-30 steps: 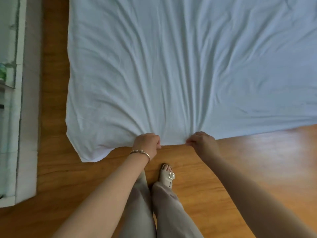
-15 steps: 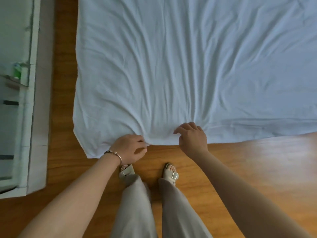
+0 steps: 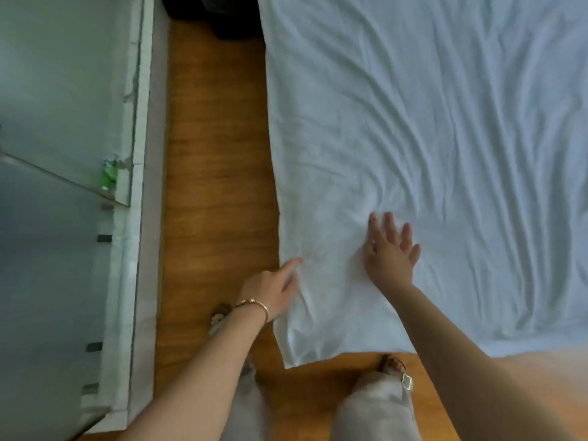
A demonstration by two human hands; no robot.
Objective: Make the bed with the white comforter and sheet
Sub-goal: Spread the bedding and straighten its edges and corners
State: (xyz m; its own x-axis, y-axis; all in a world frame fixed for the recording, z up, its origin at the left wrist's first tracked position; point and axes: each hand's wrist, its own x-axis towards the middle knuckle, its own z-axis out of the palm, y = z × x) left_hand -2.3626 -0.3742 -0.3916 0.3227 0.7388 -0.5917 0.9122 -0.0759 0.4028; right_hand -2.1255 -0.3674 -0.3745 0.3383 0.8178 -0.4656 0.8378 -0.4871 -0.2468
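Nearest, two feet in sandals (image 3: pixel 401 375) stand on the wooden floor (image 3: pixel 210 186), just short of the white sheet (image 3: pixel 413 122) spread over it. The left hand (image 3: pixel 270 289) lies at the sheet's left edge, forefinger straight and touching the cloth. The right hand (image 3: pixel 389 253) presses flat on the sheet, fingers spread; wrinkles fan out beyond its fingertips.

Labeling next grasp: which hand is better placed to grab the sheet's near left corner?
Left. The left hand touches the sheet at its left edge above that corner; the right hand lies flat farther in.
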